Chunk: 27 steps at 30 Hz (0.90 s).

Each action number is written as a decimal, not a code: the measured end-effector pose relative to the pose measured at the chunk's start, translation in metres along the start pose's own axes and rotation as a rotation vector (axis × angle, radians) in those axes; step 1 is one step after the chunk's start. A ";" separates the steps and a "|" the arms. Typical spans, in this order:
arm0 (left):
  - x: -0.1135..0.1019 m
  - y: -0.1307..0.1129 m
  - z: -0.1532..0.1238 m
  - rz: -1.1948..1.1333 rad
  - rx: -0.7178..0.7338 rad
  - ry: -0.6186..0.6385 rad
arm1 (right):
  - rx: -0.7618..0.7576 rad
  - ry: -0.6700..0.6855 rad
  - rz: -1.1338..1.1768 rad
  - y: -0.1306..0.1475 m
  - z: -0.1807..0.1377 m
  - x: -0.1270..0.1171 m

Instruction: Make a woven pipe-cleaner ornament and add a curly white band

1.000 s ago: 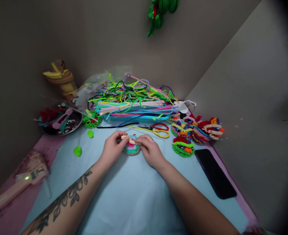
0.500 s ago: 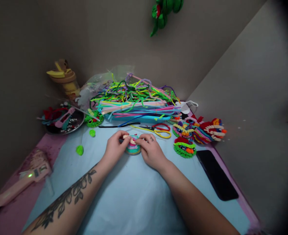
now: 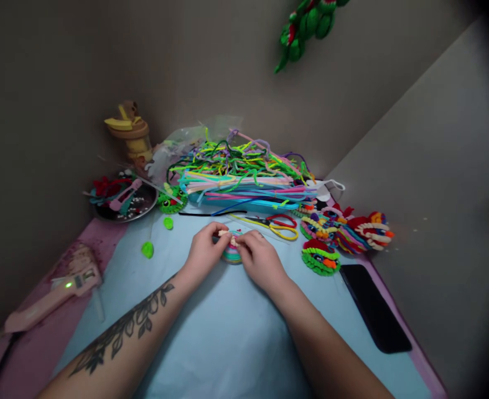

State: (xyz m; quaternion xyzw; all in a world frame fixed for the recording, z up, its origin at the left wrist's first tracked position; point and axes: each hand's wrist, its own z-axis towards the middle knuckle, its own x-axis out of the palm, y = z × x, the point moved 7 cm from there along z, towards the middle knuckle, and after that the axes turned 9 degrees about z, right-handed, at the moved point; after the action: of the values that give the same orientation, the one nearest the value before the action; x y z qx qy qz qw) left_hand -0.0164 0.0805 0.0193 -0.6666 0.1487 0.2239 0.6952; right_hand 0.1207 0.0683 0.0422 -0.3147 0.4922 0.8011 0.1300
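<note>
My left hand (image 3: 206,248) and my right hand (image 3: 261,256) meet at the middle of the blue-covered table, thumbs and forefingers pinched. Between them is a short cream fuzzy strip, likely a twisted pipe cleaner (image 3: 233,242), with a bit of it poking out above the left thumb. Just under the fingertips lies a small round coiled piece (image 3: 232,257) in turquoise, pink and other colours, partly covered by the hands. Scissors (image 3: 275,224) with one red and one yellow handle rest just beyond, beside a black pipe cleaner (image 3: 209,213).
Behind is a heap of pipe cleaners (image 3: 240,160). Colourful fuzzy bird-like pieces (image 3: 321,257) and a phone (image 3: 375,307) lie right. A pink glue gun (image 3: 57,299), a metal bowl (image 3: 144,209), green scraps (image 3: 147,250) and a green face piece (image 3: 172,202) are left.
The whole view has shifted, so things appear farther right. Both hands stay at the coiled piece, their fingertips slightly closer together over the cream pipe cleaner.
</note>
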 end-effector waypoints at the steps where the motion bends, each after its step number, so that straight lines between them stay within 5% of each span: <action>1: -0.001 0.000 0.000 -0.018 -0.010 0.002 | 0.006 0.001 0.001 0.000 0.000 0.000; 12: -0.006 0.003 0.004 -0.045 -0.080 0.088 | 0.023 -0.024 -0.060 0.001 -0.001 0.005; 20: -0.031 0.008 0.012 0.084 -0.037 0.188 | 0.026 -0.017 -0.149 0.001 -0.001 0.009; 27: -0.028 0.028 0.016 0.322 -0.060 0.230 | 0.022 -0.029 -0.134 -0.001 -0.001 0.009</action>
State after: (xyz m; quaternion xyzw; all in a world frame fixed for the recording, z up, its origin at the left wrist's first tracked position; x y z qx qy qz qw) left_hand -0.0561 0.0934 0.0110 -0.6758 0.3252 0.2588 0.6087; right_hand 0.1147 0.0667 0.0354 -0.3340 0.4767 0.7897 0.1940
